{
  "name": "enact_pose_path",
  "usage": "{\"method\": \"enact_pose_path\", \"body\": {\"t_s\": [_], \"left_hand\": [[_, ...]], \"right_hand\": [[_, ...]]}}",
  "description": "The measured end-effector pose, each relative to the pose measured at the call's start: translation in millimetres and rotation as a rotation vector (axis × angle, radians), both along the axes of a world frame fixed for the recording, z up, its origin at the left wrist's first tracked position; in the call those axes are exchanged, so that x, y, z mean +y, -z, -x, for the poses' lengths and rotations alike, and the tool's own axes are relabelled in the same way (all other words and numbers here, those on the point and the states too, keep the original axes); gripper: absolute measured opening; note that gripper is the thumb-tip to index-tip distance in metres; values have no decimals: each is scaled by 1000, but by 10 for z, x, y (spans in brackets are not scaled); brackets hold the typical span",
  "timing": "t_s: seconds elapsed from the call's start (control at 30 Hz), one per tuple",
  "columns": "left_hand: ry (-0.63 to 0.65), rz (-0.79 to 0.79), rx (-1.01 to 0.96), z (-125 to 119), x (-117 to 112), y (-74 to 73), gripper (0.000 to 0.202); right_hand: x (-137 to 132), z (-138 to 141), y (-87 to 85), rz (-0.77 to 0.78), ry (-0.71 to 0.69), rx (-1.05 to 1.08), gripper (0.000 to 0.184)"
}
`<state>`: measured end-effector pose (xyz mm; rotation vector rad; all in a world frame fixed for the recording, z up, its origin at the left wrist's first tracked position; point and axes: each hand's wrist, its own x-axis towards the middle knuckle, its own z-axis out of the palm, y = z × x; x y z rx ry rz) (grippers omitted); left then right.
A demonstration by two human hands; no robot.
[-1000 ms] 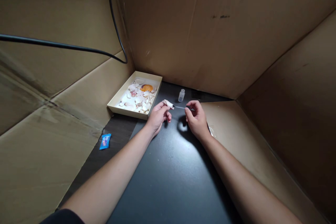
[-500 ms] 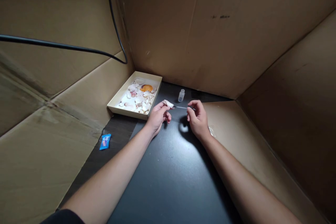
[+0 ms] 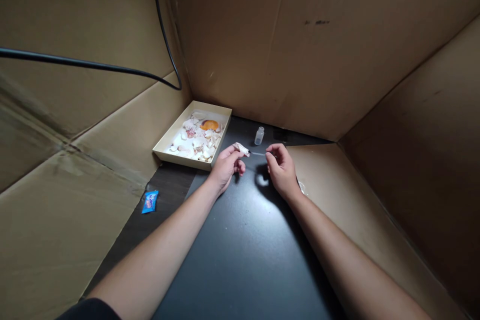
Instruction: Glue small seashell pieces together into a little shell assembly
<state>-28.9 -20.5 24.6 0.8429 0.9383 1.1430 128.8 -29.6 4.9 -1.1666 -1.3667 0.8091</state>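
My left hand (image 3: 225, 166) rests on the black table and pinches a small pale seashell (image 3: 240, 148) between thumb and fingers. My right hand (image 3: 280, 170) is closed on a thin brush (image 3: 259, 153) whose dark tip touches the end of the shell. A small clear bottle (image 3: 259, 136) stands open just behind the two hands.
A shallow cream tray (image 3: 165, 151) with several shells, one of them orange (image 3: 209, 125), lies at the back left. A blue wrapper (image 3: 150, 201) lies at the table's left edge. Cardboard walls (image 3: 300, 50) enclose the table, and a black cable (image 3: 93, 66) hangs at the left.
My right hand has shifted slightly, moving the brush a little along the shell's end. My left hand and the shell have stayed put.
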Motion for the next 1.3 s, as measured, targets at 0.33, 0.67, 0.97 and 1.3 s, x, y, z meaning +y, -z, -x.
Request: {"method": "enact_pose_path", "body": {"t_s": [0.33,0.67,0.97,1.3], "left_hand": [[18,-16,-2,2,13,24,12],[11,-19,1,0,13,20,10],[-1,-21,-12,-5,10,24,11],[-14,-6,-22,-1,0,8,9]], "right_hand": [[-4,17,-5,5,-2,24,11],[-3,9,-5,-14,18,38,13],[-8,2,-2,-22,27,6,13],[-10,15,-22,-25,86,-40,15]]}}
